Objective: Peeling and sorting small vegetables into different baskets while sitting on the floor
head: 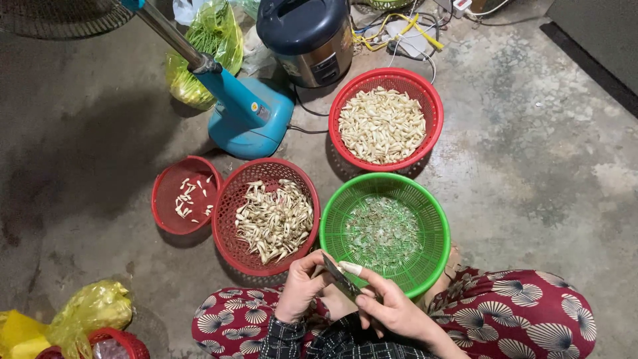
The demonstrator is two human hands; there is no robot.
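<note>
My left hand point(300, 287) pinches a small pale clove-like piece point(350, 268) near the front rim of the green basket point(332, 229). My right hand point(392, 307) grips a small knife point(340, 277), its blade laid against that piece. Thin peel scraps lie in the green basket. Left of it a red basket point(226, 206) holds a heap of unpeeled pale pieces. A small red bowl point(163, 193) at the far left has a few pieces. Beyond stands another red basket point(432, 106) full of peeled white pieces.
A blue fan base point(249, 123) with its pole stands behind the baskets, beside a dark rice cooker point(309, 40) and a yellow-green bag of greens point(206, 46). Cables lie at the back. Yellow plastic bags point(86, 312) sit at the lower left. My knees in red patterned fabric point(518, 312) frame the bottom.
</note>
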